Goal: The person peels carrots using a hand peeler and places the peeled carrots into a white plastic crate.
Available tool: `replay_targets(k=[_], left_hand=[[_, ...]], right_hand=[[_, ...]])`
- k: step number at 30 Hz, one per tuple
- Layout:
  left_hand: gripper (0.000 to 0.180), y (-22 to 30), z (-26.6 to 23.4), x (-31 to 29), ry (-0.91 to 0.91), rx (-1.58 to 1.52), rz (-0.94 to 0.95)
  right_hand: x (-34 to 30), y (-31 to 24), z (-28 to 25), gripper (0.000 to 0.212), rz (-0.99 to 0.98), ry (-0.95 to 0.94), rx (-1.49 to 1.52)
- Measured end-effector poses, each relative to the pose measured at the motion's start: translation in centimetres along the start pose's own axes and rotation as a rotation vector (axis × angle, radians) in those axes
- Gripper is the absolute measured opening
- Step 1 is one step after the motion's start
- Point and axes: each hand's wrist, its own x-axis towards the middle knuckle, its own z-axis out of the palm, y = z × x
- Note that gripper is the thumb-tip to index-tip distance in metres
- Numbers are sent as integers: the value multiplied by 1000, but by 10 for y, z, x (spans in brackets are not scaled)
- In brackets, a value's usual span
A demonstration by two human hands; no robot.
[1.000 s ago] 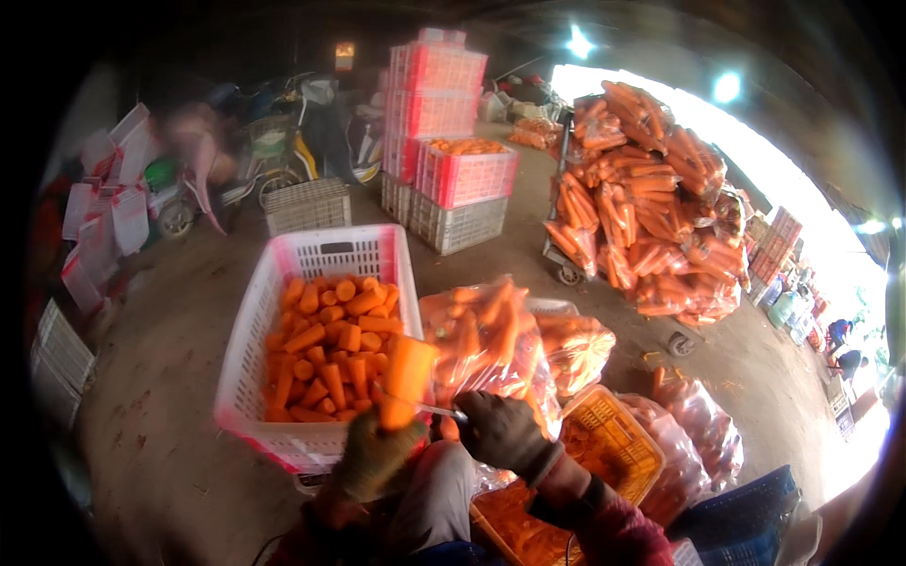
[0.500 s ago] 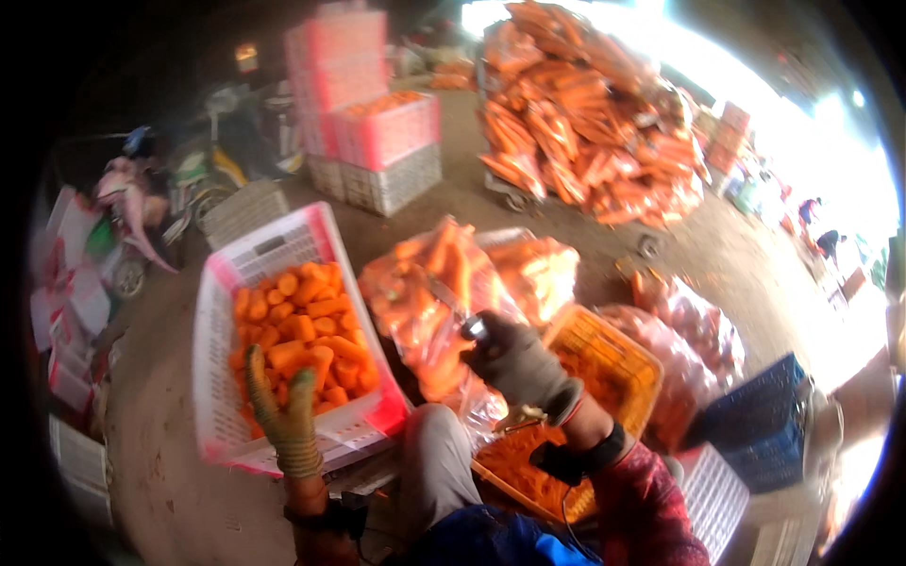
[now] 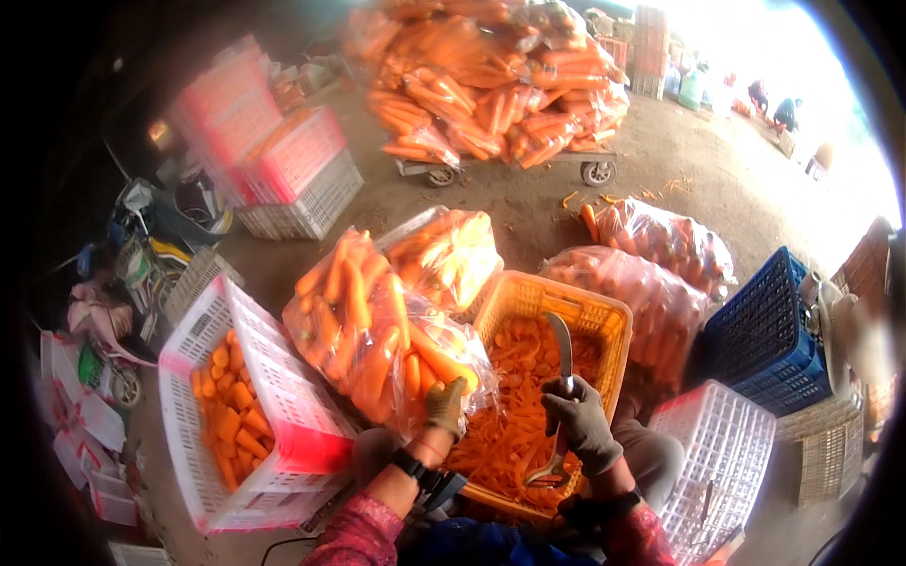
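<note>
My left hand (image 3: 444, 406), in a dirty work glove, is at the mouth of a clear plastic bag (image 3: 326, 316) packed with whole carrots. Its fingers are curled against the end of a carrot (image 3: 442, 360). My right hand (image 3: 580, 424), in a grey glove, grips a knife (image 3: 563, 349) with its curved blade pointing up. Below that fist a metal tool end with a looped head (image 3: 550, 474) sticks out; whether it belongs to the knife I cannot tell. Under the right hand stands a yellow crate (image 3: 618, 325) holding carrot peelings (image 3: 505, 443).
A white-and-pink crate (image 3: 311, 439) of trimmed carrots tilts at my left. More bagged carrots (image 3: 628, 307) lie beyond the yellow crate, and a loaded trolley (image 3: 604, 160) stands farther off. To the right are a white crate (image 3: 713, 453) and a blue crate (image 3: 755, 325).
My left hand has gone from spread open over the trimmed carrots to the bag of whole carrots. My right hand, still holding the knife, has moved from the bag to over the yellow crate.
</note>
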Motion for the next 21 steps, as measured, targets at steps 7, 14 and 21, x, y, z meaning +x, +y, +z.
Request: replay_targets(k=[7,14,21], left_hand=[[42,-105,-16,121,297,-283,-134],[33,14,19,0,7,-474,-289],[40,26,-44,-112,-686,-568,-225]], right_hand=[[-2,6,1,19,80,-98,126],[3,16,-5,19,97,-7,139],[3,12,5,21,-80,95,250]])
